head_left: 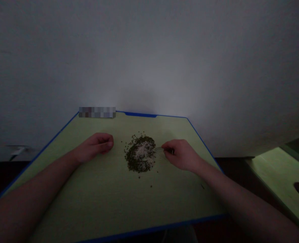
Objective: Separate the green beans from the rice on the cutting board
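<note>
A heap of small green beans (132, 162), which look like mung beans, lies mid-table with white rice-like grains (142, 152) mixed in and piled over its middle. To its right, my right hand (181, 154) is closed on a thin pair of metal tweezers (159, 148), whose tips reach the heap's right edge. The tips are too small and dim to show whether they hold a grain. My left hand (98, 144) rests left of the heap, its fingers curled closed, apart from the grains. Nothing shows in it.
The pale yellow table (129, 206) has a blue edge and stands against a grey wall (149, 60). A blurred-out strip (97, 112) lies at the far left corner. Stray beans lie around the heap. Another table (278, 179) stands at the right.
</note>
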A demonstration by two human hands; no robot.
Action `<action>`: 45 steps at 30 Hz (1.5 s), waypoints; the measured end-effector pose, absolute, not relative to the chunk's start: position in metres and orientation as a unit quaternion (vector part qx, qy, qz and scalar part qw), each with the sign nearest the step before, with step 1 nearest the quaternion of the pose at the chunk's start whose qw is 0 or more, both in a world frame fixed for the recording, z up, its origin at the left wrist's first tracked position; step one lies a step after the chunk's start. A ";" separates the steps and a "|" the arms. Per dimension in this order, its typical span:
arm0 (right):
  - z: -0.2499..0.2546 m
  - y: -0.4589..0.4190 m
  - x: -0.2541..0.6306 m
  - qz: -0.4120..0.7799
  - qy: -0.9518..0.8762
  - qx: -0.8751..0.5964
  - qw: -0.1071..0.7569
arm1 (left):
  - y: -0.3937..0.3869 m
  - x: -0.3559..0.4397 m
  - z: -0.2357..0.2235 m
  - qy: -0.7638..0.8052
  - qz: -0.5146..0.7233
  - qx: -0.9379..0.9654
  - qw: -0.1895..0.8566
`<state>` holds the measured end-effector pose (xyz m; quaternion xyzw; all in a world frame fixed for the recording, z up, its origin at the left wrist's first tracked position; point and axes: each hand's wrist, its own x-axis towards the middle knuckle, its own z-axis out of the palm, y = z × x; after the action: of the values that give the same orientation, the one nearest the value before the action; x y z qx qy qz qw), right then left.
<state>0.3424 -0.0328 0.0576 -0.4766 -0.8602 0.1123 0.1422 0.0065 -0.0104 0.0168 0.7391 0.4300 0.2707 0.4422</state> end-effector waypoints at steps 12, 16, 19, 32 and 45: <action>0.054 -0.045 0.350 0.137 -0.862 -0.461 0.162 | -0.007 0.006 0.014 0.430 0.272 0.731 0.455; 0.057 -0.056 0.353 0.154 -0.864 -0.449 0.167 | -0.007 0.003 0.012 0.429 0.268 0.731 0.458; 0.058 -0.063 0.357 0.144 -0.860 -0.457 0.176 | -0.006 0.003 0.011 0.426 0.271 0.729 0.462; 0.056 -0.097 0.353 0.169 -0.852 -0.453 0.200 | -0.005 0.005 0.014 0.429 0.267 0.731 0.458; 0.045 -0.091 0.354 0.157 -0.822 -0.511 0.196 | -0.007 0.006 0.015 0.439 0.264 0.733 0.448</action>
<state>0.3544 -0.0914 0.0447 -0.5107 -0.8222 0.1569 0.1963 0.0057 -0.0067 0.0154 0.7326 0.4388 0.2640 0.4483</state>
